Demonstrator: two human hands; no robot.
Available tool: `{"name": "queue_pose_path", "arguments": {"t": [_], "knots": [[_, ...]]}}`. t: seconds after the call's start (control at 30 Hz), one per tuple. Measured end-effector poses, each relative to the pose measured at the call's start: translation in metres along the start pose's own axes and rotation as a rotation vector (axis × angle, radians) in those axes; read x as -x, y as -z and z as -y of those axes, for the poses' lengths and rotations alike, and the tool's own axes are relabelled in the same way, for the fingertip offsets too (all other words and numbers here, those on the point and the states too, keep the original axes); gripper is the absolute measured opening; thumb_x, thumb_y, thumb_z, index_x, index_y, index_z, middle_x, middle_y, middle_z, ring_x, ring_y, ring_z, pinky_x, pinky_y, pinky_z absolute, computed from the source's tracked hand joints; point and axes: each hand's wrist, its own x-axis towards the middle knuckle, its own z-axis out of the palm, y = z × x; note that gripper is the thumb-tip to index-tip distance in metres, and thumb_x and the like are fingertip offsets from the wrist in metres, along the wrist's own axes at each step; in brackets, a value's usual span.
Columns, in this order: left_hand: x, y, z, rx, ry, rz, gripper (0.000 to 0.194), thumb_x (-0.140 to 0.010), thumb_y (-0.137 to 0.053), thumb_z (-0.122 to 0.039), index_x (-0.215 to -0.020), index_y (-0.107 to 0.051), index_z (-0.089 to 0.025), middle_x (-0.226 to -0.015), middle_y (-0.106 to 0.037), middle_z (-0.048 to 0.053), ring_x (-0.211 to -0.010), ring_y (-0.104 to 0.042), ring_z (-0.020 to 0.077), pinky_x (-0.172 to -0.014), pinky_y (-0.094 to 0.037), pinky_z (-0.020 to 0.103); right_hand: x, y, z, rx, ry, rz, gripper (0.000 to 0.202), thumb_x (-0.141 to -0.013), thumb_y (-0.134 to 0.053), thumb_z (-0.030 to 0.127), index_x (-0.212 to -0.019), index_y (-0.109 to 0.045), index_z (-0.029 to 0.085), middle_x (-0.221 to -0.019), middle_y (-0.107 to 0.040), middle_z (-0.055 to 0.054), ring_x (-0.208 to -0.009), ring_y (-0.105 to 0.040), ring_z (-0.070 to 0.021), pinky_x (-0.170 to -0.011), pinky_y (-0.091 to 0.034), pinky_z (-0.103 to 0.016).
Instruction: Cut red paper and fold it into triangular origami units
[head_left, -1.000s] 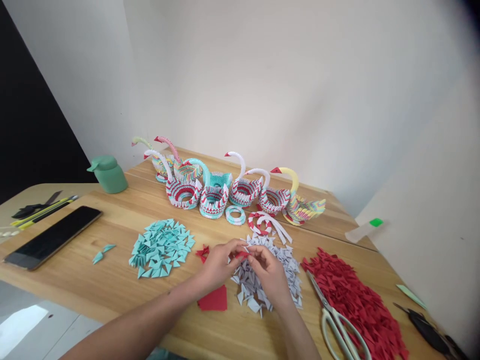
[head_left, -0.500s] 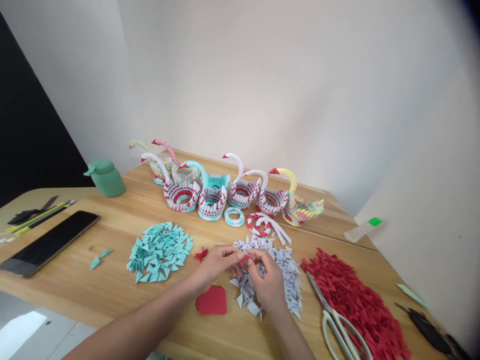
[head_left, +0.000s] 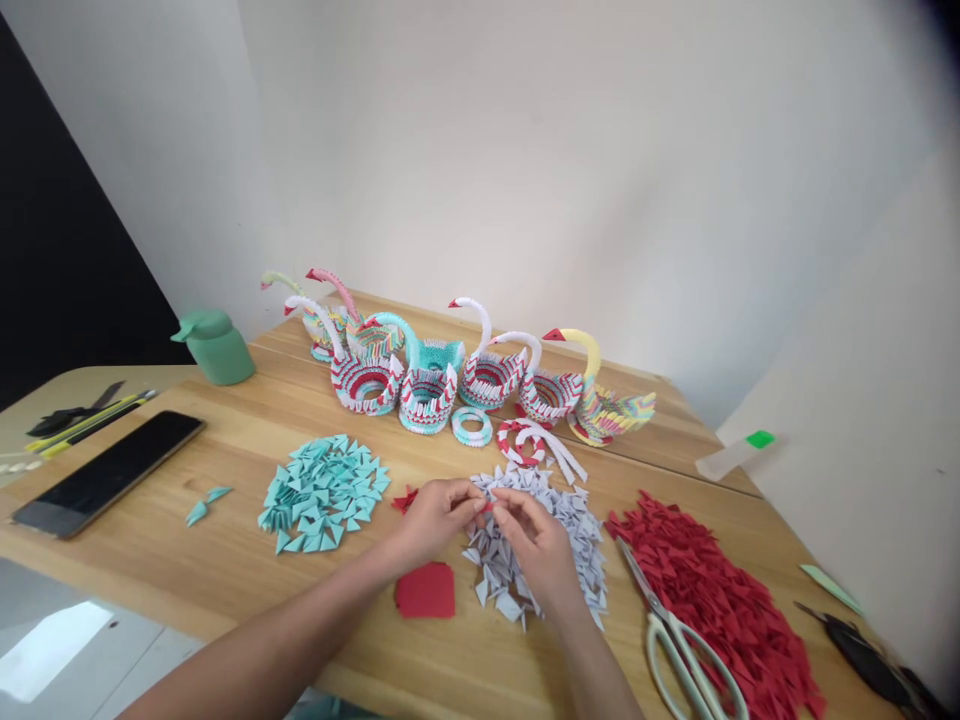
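Above a heap of pale lilac folded paper triangles [head_left: 570, 540], both hands meet fingertip to fingertip. Between them is a small piece of red paper [head_left: 487, 507], mostly hidden by the fingers. My left hand [head_left: 442, 513] pinches it from the left, and my right hand [head_left: 536, 535] pinches it from the right. Just below my left wrist lies a stack of red paper [head_left: 426, 590]. A few red folded pieces [head_left: 405, 499] show partly behind my left hand.
Paper swans [head_left: 367, 383] stand in a row at the back, with paper rings [head_left: 472, 427] before them. Turquoise triangles [head_left: 326, 495], a phone [head_left: 109, 472] and a green container [head_left: 216, 347] are left. Scissors [head_left: 667, 625] and red triangles [head_left: 720, 590] lie right.
Both hands still hold the red paper piece, their fingertips now closer together around it and covering more of it. The whole view has shifted slightly.
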Motion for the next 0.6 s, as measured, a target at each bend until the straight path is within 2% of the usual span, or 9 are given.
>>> {"name": "queue_pose_path", "arguments": {"t": [0.1, 0.3, 0.47, 0.6], "knots": [[0.0026, -0.0014, -0.0035, -0.082, -0.045, -0.009, 0.024, -0.082, -0.055, -0.034, -0.070, -0.063, -0.014, -0.062, -0.058, -0.001, -0.059, -0.051, 0.0121, -0.058, -0.038, 0.022, 0.0003, 0.0004, 0.0016, 0.010, 0.019, -0.012, 0.017, -0.084, -0.061, 0.032, -0.092, -0.071, 0.021, -0.085, -0.072, -0.005, -0.078, -0.067, -0.0208, -0.073, -0.052, -0.031], [-0.0006, 0.0019, -0.0073, 0.029, -0.015, -0.053, 0.023, -0.079, -0.059, -0.035, -0.074, -0.063, -0.013, -0.065, -0.057, 0.000, -0.061, -0.049, 0.0115, -0.059, -0.038, 0.022, -0.0006, 0.0020, 0.0025, -0.055, -0.036, -0.080, 0.021, -0.083, -0.060, 0.037, -0.091, -0.071, 0.020, -0.085, -0.072, -0.006, -0.074, -0.066, -0.0210, -0.070, -0.053, -0.032], [-0.0014, 0.0043, -0.0060, 0.010, 0.012, -0.019, 0.029, -0.080, -0.058, -0.039, -0.066, -0.057, -0.014, -0.058, -0.048, -0.003, -0.056, -0.042, 0.0097, -0.054, -0.034, 0.021, -0.0025, 0.0050, 0.0003, -0.071, -0.085, 0.001, 0.027, -0.082, -0.063, 0.042, -0.095, -0.073, 0.020, -0.085, -0.072, -0.006, -0.070, -0.064, -0.0206, -0.067, -0.052, -0.032], [0.0001, 0.0026, -0.0071, 0.013, -0.043, -0.014, 0.028, -0.083, -0.056, -0.038, -0.069, -0.057, -0.014, -0.059, -0.048, -0.004, -0.056, -0.043, 0.0099, -0.055, -0.035, 0.021, -0.0024, 0.0062, -0.0014, -0.076, -0.120, 0.054, 0.030, -0.082, -0.063, 0.047, -0.083, -0.071, 0.018, -0.074, -0.069, -0.004, -0.067, -0.061, -0.0196, -0.065, -0.049, -0.030]]}}
